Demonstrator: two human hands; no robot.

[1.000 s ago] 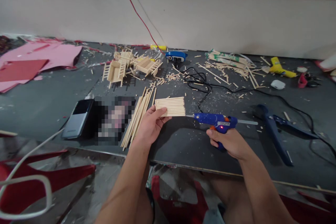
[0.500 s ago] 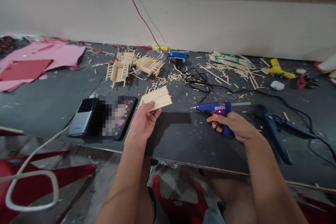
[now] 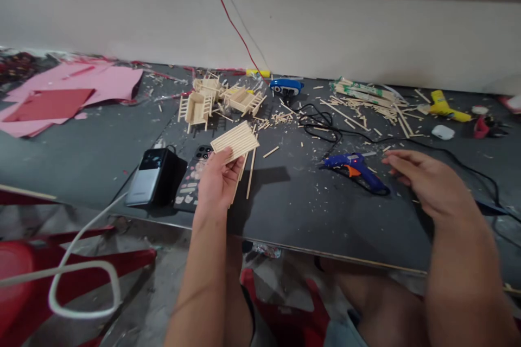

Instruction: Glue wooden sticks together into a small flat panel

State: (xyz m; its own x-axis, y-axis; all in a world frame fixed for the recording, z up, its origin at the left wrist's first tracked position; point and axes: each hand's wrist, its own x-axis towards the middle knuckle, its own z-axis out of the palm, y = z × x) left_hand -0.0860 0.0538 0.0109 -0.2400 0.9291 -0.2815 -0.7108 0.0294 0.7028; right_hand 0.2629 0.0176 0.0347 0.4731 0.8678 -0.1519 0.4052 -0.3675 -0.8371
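Note:
My left hand [image 3: 217, 176] grips a small panel [image 3: 236, 142] of thin wooden sticks glued side by side, thumb on top and fingers beneath. Several long loose sticks [image 3: 251, 171] lie just right of that hand. A blue hot glue gun [image 3: 350, 165] with an orange trigger and a lit red light lies on its side on the table. Right of it, my right hand [image 3: 425, 179] hovers with thumb and fingers drawn together. Whether anything is between those fingertips I cannot make out. A short stick piece [image 3: 386, 149] is close to them.
Small stick-built chairs [image 3: 197, 108] stand at the back beside a blue device [image 3: 286, 87]. Stick bundles [image 3: 366, 100] and a yellow glue gun-shaped item [image 3: 448, 108] lie back right. A power bank [image 3: 148, 176] and a phone [image 3: 189, 187] are left. A black cord [image 3: 407, 140] crosses the table.
My right hand has let go of the glue gun, which now lies on the table, and has moved right. My left hand still holds the stick panel. The view has shifted slightly.

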